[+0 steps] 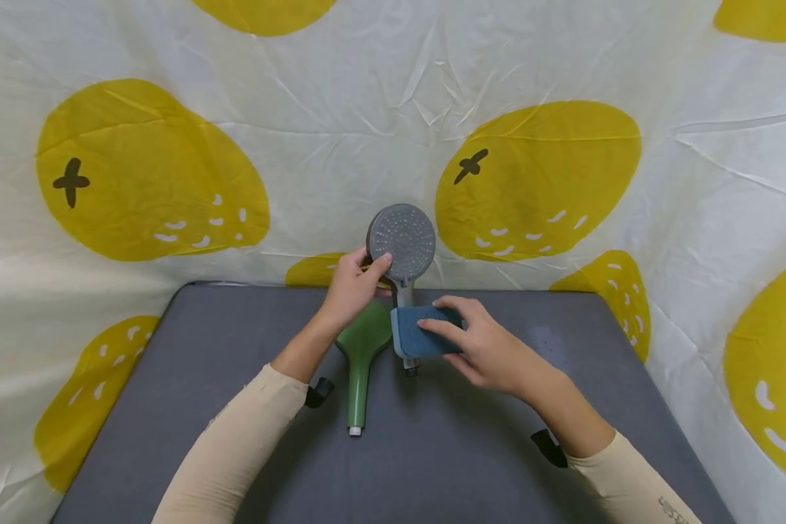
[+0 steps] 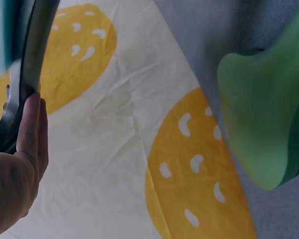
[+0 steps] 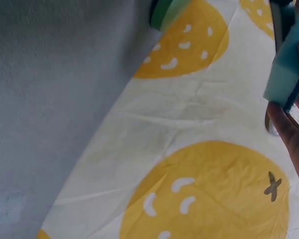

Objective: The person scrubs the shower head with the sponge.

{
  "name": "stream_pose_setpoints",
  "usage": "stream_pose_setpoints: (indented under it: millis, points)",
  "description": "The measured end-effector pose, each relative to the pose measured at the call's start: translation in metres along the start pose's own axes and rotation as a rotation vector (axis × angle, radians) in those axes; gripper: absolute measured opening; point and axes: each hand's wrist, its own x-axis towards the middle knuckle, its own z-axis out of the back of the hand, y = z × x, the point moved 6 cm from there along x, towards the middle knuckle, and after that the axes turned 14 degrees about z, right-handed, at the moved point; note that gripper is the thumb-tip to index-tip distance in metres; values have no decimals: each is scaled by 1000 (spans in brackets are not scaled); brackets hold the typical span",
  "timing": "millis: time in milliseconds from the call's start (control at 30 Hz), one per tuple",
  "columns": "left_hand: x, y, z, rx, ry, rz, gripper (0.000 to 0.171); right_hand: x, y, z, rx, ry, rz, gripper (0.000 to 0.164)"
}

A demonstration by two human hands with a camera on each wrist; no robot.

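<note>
My left hand [image 1: 356, 285] grips a grey shower head [image 1: 402, 240] by its round head, thumb on the nozzle face, its handle pointing down. In the left wrist view the shower head [image 2: 32, 55] shows side-on, fingers behind it. A blue sponge [image 1: 429, 331] is pinched in my right hand [image 1: 487, 346] and lies across the shower head's handle, hiding its middle part. The right wrist view shows the sponge [image 3: 289, 64] with a light foam side and a darker side, fingertips at its edges. Below my left hand, a green shower head [image 1: 360, 356] rests on the table, handle toward me.
The dark grey table [image 1: 471, 451] ends at a back edge just behind the hands. A white curtain [image 1: 347, 87] with yellow lemon prints hangs behind and along both sides. Black straps [image 1: 319, 393] sit at both wrists.
</note>
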Motion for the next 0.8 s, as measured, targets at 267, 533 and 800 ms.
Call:
stream_pose_setpoints:
  millis: [267, 533, 800]
  points:
    - [3, 0, 11, -34, -67, 33, 31, -12, 28, -8, 55, 70, 17, 63]
    - [3, -3, 12, -3, -115, 32, 30, 3, 21, 1, -95, 65, 9, 61]
    - [-3, -5, 3, 70, -116, 48, 28, 28, -2, 18, -265, 63, -34, 55]
